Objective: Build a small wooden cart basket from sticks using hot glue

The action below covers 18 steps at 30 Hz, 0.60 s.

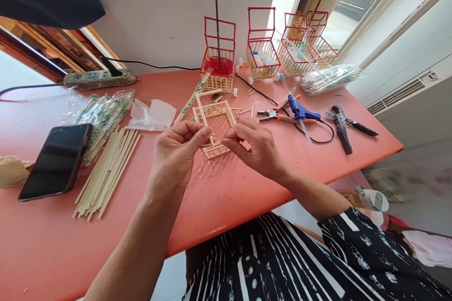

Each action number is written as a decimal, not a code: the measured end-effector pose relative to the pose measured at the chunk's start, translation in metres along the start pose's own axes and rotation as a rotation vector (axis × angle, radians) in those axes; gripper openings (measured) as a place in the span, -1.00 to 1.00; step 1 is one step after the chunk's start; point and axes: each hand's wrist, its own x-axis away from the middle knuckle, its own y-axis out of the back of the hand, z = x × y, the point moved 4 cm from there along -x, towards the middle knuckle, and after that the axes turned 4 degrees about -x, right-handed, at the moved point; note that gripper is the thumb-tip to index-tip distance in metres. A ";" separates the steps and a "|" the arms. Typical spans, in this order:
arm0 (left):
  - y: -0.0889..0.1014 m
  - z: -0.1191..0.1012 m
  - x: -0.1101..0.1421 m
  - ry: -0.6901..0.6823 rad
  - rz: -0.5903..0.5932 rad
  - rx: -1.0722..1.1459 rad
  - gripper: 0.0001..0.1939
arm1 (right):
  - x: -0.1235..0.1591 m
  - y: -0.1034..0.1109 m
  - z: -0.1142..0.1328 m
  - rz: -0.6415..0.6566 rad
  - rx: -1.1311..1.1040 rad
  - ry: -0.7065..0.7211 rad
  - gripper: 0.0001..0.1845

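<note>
A small unpainted basket of thin wooden sticks [216,117] lies on the red table [229,193] in front of me. My left hand [176,153] is pinched on its near left edge, thumb and fingers closed. My right hand [254,146] is pinched on the near right side of the same basket. Both hands meet over the basket's front rim. Exactly which stick each fingertip grips is hidden.
Loose chopsticks [108,171] and a black phone [56,160] lie to the left, beside wrapped chopstick packs [102,115]. A blue glue gun [300,112], orange pliers [278,115] and black cutters [342,127] lie right. Red-trimmed finished baskets [261,51] stand at the back wall.
</note>
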 end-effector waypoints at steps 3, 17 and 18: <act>0.001 0.000 0.000 -0.002 -0.004 -0.013 -0.70 | 0.000 0.000 0.000 -0.004 0.003 -0.003 -0.67; 0.001 0.000 0.000 -0.003 0.001 -0.016 -0.71 | 0.000 0.000 0.000 -0.004 0.011 0.003 -0.66; 0.001 0.000 0.000 -0.003 0.000 -0.018 -0.70 | 0.000 0.000 0.000 -0.007 0.008 0.006 -0.66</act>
